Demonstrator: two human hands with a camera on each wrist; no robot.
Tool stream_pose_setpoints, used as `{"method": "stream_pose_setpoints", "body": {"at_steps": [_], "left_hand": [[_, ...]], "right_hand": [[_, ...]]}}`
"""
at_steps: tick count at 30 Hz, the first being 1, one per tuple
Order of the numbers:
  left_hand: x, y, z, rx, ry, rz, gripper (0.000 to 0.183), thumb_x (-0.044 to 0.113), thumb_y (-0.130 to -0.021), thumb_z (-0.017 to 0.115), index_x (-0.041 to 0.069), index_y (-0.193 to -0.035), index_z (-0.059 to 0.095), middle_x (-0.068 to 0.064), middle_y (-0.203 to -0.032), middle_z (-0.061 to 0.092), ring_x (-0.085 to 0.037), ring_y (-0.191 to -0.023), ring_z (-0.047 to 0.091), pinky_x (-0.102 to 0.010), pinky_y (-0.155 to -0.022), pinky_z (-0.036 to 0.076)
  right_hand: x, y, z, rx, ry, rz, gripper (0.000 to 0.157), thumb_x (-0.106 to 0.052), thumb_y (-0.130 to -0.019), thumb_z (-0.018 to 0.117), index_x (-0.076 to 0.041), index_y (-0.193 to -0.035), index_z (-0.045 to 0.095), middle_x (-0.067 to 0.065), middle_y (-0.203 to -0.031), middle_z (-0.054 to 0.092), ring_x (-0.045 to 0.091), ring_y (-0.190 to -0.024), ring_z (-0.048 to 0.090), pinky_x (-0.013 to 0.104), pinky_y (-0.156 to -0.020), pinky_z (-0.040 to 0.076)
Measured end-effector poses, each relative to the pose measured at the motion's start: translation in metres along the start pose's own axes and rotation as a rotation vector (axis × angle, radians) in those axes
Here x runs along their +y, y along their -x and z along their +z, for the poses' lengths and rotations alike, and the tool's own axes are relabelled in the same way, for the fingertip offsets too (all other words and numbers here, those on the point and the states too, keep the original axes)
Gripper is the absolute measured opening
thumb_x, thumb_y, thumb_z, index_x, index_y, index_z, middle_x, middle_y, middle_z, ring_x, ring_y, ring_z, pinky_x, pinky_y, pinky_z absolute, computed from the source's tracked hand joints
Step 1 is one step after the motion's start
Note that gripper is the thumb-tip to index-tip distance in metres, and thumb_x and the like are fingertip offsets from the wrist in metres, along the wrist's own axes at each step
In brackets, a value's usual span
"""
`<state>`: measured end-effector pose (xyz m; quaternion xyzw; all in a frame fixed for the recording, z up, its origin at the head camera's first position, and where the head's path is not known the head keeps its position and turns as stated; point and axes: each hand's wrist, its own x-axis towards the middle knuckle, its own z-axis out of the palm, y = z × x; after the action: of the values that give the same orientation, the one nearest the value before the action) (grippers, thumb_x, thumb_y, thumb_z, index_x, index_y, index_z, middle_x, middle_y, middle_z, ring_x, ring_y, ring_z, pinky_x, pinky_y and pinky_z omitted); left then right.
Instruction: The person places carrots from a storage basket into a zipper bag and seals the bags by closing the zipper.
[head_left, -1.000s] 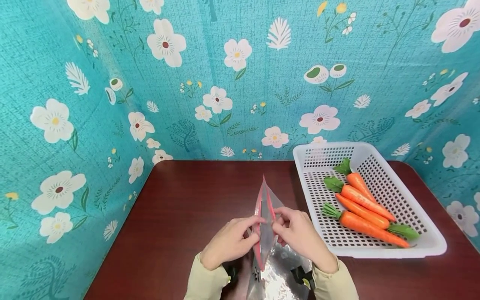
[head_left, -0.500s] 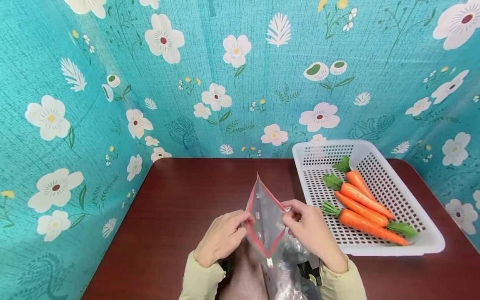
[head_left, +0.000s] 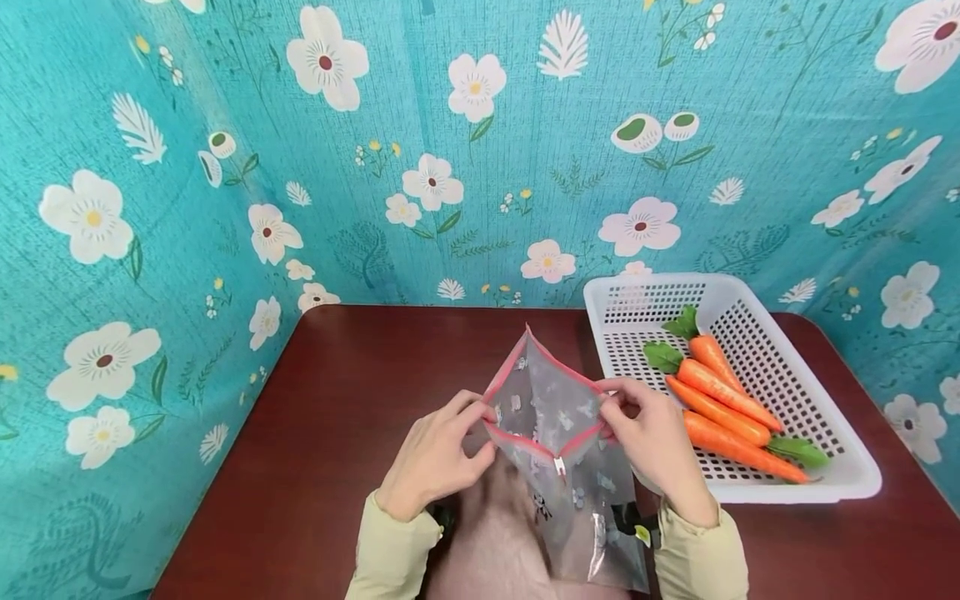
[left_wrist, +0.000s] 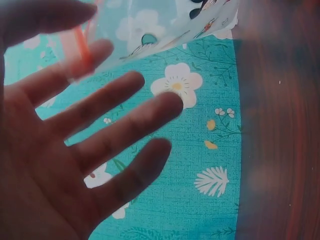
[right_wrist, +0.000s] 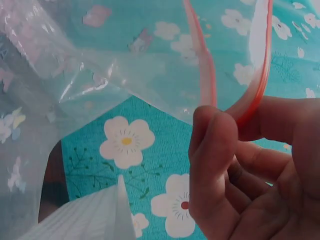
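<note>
A clear plastic zip bag (head_left: 592, 500) with a red-edged mouth and small printed figures stands upright over the table, its mouth spread wide towards me. A white slider (head_left: 559, 467) sits at the near corner of the mouth. On the left rim rests my left hand (head_left: 431, 458); in the left wrist view its fingers (left_wrist: 130, 120) are spread and fairly straight, with the index finger against the red strip and the thumb apart from it. My right hand (head_left: 656, 437) pinches the right rim between thumb and curled fingers, plain in the right wrist view.
To the right stands a white plastic basket (head_left: 855, 450) with several carrots (head_left: 720, 412) with green tops, close beside my right hand. Dark red-brown table (head_left: 345, 400) lies beneath. A teal floral cloth (head_left: 360, 208) hangs behind and at the sides.
The bag's mouth has gone from a narrow slit to a wide diamond. My hands have moved apart, the right one towards the basket. The bag's body has swung into view below.
</note>
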<state>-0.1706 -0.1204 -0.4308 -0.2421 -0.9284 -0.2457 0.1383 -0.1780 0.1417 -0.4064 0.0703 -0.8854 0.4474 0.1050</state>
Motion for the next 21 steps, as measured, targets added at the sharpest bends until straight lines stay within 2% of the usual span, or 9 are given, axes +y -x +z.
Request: {"method": "stream_pose_setpoints", "body": {"at_steps": [5, 9, 12, 16, 21], "left_hand": [[-0.004, -0.002, -0.003, -0.033, 0.095, 0.031, 0.024, 0.037, -0.078, 0.06, 0.026, -0.099, 0.061, 0.018, -0.11, 0.05, -0.003, -0.076, 0.057, -0.017, -0.061, 0.044], [-0.006, -0.001, -0.003, -0.041, 0.151, 0.028, 0.027, 0.046, -0.08, 0.059, 0.027, -0.099, 0.062, 0.017, -0.11, 0.05, -0.002, -0.079, 0.058, -0.019, -0.066, 0.046], [-0.008, -0.001, -0.003, -0.034, 0.164, 0.035, 0.025, 0.047, -0.082, 0.057, 0.028, -0.097, 0.062, 0.013, -0.11, 0.052, -0.002, -0.08, 0.059, -0.02, -0.068, 0.048], [-0.012, -0.001, -0.001, -0.01, 0.194, 0.041, 0.015, 0.039, -0.084, 0.058, 0.028, -0.094, 0.063, 0.009, -0.113, 0.052, 0.003, -0.081, 0.06, -0.021, -0.068, 0.049], [-0.016, -0.001, 0.001, 0.068, 0.249, 0.065, 0.012, 0.034, -0.083, 0.062, 0.027, -0.092, 0.066, 0.012, -0.118, 0.051, 0.007, -0.083, 0.057, -0.019, -0.069, 0.049]], "right_hand": [[0.007, -0.003, -0.007, 0.011, 0.008, 0.012, 0.015, -0.013, -0.087, 0.055, -0.009, -0.098, 0.064, 0.003, -0.064, 0.059, 0.011, -0.05, 0.059, 0.023, -0.048, 0.049], [0.014, -0.004, -0.013, -0.001, 0.014, 0.054, 0.017, -0.019, -0.088, 0.056, -0.008, -0.1, 0.063, 0.005, -0.066, 0.06, 0.011, -0.051, 0.059, 0.024, -0.049, 0.049], [0.018, -0.004, -0.018, -0.014, 0.019, 0.082, 0.019, -0.021, -0.088, 0.055, -0.007, -0.1, 0.063, 0.007, -0.068, 0.06, 0.012, -0.052, 0.06, 0.025, -0.05, 0.05], [0.022, -0.003, -0.023, -0.031, 0.045, 0.106, 0.02, -0.021, -0.088, 0.056, -0.007, -0.1, 0.063, 0.007, -0.067, 0.061, 0.013, -0.051, 0.059, 0.024, -0.05, 0.05], [0.025, -0.003, -0.023, -0.055, 0.061, 0.129, 0.019, -0.02, -0.088, 0.056, -0.007, -0.1, 0.063, 0.006, -0.065, 0.061, 0.011, -0.05, 0.058, 0.025, -0.049, 0.049]]}}
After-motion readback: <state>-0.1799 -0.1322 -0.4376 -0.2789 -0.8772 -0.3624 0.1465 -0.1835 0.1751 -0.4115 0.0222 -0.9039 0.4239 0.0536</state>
